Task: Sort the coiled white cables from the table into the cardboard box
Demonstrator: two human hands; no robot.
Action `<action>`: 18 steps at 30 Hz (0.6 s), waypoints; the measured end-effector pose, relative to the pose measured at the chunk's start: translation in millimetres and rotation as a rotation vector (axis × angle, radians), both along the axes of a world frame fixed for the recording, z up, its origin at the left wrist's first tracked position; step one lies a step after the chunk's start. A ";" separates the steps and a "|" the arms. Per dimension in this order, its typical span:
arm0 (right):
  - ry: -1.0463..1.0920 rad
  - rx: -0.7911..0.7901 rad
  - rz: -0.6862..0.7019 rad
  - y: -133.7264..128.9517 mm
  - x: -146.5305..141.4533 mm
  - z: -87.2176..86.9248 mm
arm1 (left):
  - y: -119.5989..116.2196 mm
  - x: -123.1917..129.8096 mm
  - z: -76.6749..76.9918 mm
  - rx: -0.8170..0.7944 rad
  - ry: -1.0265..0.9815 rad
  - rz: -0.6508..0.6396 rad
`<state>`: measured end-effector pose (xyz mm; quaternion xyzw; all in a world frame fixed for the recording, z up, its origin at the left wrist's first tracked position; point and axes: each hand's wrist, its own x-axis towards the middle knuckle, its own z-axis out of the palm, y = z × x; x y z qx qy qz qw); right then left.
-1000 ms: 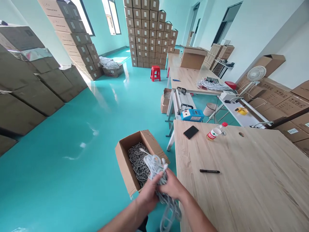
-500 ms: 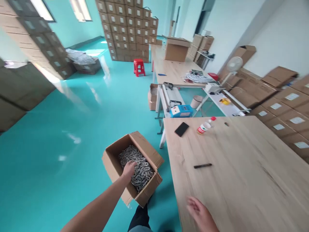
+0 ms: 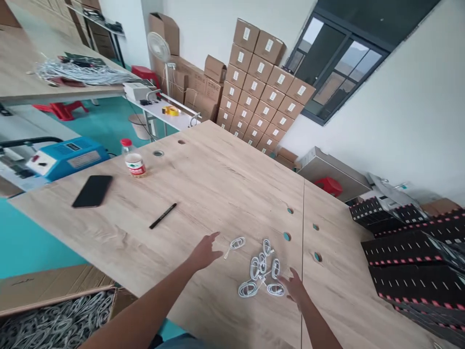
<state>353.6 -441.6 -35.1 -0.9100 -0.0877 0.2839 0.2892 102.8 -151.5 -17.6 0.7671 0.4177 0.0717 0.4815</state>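
Several coiled white cables (image 3: 262,263) lie on the wooden table (image 3: 225,194), most of them in a loose cluster. One coiled cable (image 3: 238,243) rests a little apart, to the left of the others. Just left of that single coil is my left hand (image 3: 206,252), its fingers spread and nothing in them. My right hand (image 3: 293,286) hovers at the right side of the cluster, fingers apart, close to the nearest coils. A cardboard box (image 3: 54,291) full of grey-white coiled cables (image 3: 61,320) stands at the lower left, below the table edge.
On the table are a black phone (image 3: 92,190), a black pen (image 3: 163,215) and a bottle with a red cap (image 3: 134,160). A blue machine (image 3: 69,156) stands beyond the left edge. Stacked cartons (image 3: 254,87) line the wall, and black boxes (image 3: 414,266) stand at right.
The view has swung right from the floor to the table. My left hand has left the box of cables and is over the table; coiled cables now show between both hands.
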 end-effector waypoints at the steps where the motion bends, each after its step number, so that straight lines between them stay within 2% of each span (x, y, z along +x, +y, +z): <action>1: 0.001 -0.019 0.005 8.3 4.4 -4.8 | -7.3 26.2 0.0 0.027 0.039 -0.048; 3: -0.011 -0.070 0.084 34.1 10.5 -13.3 | -22.7 70.1 -2.0 0.072 0.132 -0.130; 5: -0.037 -0.117 0.205 64.2 11.8 -17.6 | -38.9 99.8 -6.2 0.102 0.228 -0.203; 7: -0.086 -0.175 0.334 89.4 7.8 -16.1 | -54.7 114.5 -11.6 0.130 0.310 -0.261; 9: -0.145 -0.227 0.444 104.5 1.1 -10.1 | -68.7 117.0 -15.5 0.161 0.381 -0.287; 12: -0.207 -0.193 0.541 108.3 -4.0 -0.7 | -87.2 107.8 -14.3 0.187 0.456 -0.281; 16: -0.201 -0.036 0.469 88.1 10.9 -0.1 | -122.1 93.3 -5.1 0.190 0.495 -0.269; 18: -0.185 -0.005 0.432 67.9 24.5 -4.8 | -145.0 91.6 -4.2 0.181 0.500 -0.320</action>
